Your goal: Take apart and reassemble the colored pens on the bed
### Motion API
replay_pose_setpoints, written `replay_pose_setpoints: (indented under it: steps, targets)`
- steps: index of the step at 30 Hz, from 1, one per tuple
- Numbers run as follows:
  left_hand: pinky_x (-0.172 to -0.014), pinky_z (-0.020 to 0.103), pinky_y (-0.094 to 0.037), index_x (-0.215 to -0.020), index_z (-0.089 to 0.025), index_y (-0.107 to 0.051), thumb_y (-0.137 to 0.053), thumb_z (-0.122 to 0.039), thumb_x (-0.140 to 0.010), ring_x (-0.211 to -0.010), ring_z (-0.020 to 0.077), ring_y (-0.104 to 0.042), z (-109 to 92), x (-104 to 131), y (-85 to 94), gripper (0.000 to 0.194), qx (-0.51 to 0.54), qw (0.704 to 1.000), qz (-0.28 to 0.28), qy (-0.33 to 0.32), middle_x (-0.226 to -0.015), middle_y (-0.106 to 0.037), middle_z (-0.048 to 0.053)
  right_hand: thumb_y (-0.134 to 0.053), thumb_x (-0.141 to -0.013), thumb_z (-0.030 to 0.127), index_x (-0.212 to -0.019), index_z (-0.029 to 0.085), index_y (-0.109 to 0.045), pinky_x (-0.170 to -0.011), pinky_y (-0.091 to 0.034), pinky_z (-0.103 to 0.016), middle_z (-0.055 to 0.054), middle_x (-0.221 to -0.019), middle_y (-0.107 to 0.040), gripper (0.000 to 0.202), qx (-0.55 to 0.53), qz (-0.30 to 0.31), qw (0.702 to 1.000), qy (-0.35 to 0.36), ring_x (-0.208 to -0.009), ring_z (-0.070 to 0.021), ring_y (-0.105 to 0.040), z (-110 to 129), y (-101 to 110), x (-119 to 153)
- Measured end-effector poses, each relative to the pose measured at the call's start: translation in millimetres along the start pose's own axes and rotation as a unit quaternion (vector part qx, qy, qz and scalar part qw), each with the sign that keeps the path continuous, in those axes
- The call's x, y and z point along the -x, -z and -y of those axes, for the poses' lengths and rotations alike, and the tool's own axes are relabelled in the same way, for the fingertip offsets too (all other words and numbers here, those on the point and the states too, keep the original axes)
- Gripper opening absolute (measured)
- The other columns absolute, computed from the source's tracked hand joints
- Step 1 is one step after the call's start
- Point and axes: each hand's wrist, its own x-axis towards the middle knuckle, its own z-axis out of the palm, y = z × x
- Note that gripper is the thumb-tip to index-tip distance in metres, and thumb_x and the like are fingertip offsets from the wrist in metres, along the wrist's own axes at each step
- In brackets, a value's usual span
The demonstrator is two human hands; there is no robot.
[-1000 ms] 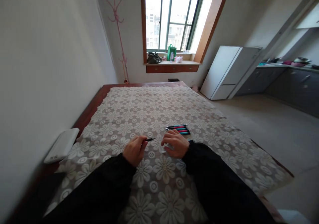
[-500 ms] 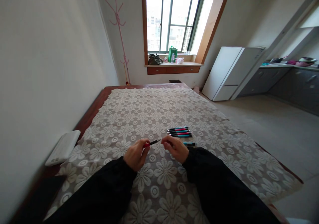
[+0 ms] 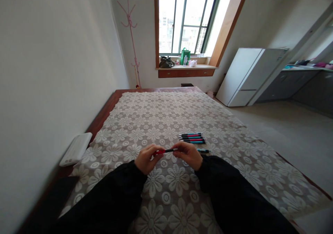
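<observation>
A red and black pen [image 3: 169, 150] spans the gap between my two hands, just above the patterned tablecloth. My left hand [image 3: 146, 159] is closed round its red end. The fingertips of my right hand [image 3: 189, 155] pinch its other end, hiding the tip. Just beyond my right hand, several blue, red and black pens [image 3: 192, 137] lie side by side in a row. Another blue and black pen [image 3: 203, 150] lies beside my right wrist, partly covered by it.
The floral lace tablecloth [image 3: 153, 118] covers most of the table. A white box-like object [image 3: 76, 149] stands at the left edge by the wall, with a dark flat object [image 3: 54, 201] nearer me. Further off are a coat rack [image 3: 132, 40], a window sill with bags, and a fridge [image 3: 241, 76].
My right fingertips have closed on the pen's tip end, which stood free before. The whole view has shifted slightly, so the room appears further right.
</observation>
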Motion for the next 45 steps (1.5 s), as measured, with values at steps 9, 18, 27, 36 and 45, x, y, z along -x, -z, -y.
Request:
replay_pose_setpoints:
  steps: [9, 18, 27, 36, 45]
  targets:
    - [-0.065, 0.023, -0.051, -0.095, -0.023, -0.078, -0.074, -0.026, -0.083, -0.073, 0.0127, -0.066, 5.8, -6.5, 5.8, 0.013, 0.134, 0.988, 0.007, 0.079, -0.090, -0.076, 0.003, -0.070, -0.086, 0.025, -0.090, 0.018, -0.071, -0.064, -0.046, -0.027, -0.001, -0.074, -0.067, 0.009, 0.102, -0.030, 0.988, 0.109, -0.067, -0.0144, -0.060, 11.4, -5.1, 7.4]
    - [-0.078, 0.030, -0.058, -0.105, -0.022, -0.061, -0.069, -0.022, -0.082, -0.083, 0.0150, -0.068, 11.0, -5.1, 3.9, 0.024, 0.146, 0.982, -0.039, 0.110, -0.098, -0.073, 0.004, -0.068, -0.086, 0.025, -0.088, 0.017, -0.070, -0.063, -0.046, -0.028, -0.002, -0.071, -0.066, 0.009, 0.137, -0.069, 0.983, 0.103, -0.064, -0.0151, -0.060, 4.5, -8.8, 5.3]
    - [-0.065, 0.023, -0.052, -0.091, -0.023, -0.067, -0.068, -0.024, -0.088, -0.072, 0.0126, -0.065, 2.0, 0.4, 0.9, 0.004, 0.001, 0.998, -0.039, 0.050, -0.081, -0.069, -0.001, -0.068, -0.085, 0.028, -0.094, 0.018, -0.069, -0.069, -0.048, -0.030, -0.002, -0.079, -0.067, 0.014, 0.081, -0.039, 0.995, 0.039, -0.072, -0.0165, -0.062, 2.3, -2.5, 2.1]
    - [-0.056, 0.022, -0.046, -0.098, -0.022, -0.064, -0.060, -0.026, -0.093, -0.057, 0.0102, -0.057, 0.7, 0.5, 2.0, 0.007, -0.037, 0.996, -0.029, 0.070, -0.071, -0.066, -0.003, -0.068, -0.084, 0.035, -0.096, 0.019, -0.056, -0.059, -0.044, -0.028, -0.001, -0.078, -0.061, 0.023, -0.103, 0.020, 0.994, -0.039, -0.062, -0.0137, -0.055, -6.9, -6.9, -0.8]
    - [-0.069, 0.025, -0.051, -0.102, -0.024, -0.067, -0.058, -0.025, -0.097, -0.076, 0.0150, -0.065, -5.0, 0.5, 4.5, 0.010, -0.097, 0.994, 0.025, -0.048, -0.087, -0.073, 0.002, -0.044, -0.096, 0.044, -0.092, 0.019, -0.058, -0.058, -0.031, -0.027, 0.002, -0.070, -0.048, 0.029, 0.041, 0.057, 0.997, 0.019, -0.062, -0.0136, -0.042, 10.8, -1.3, 6.0]
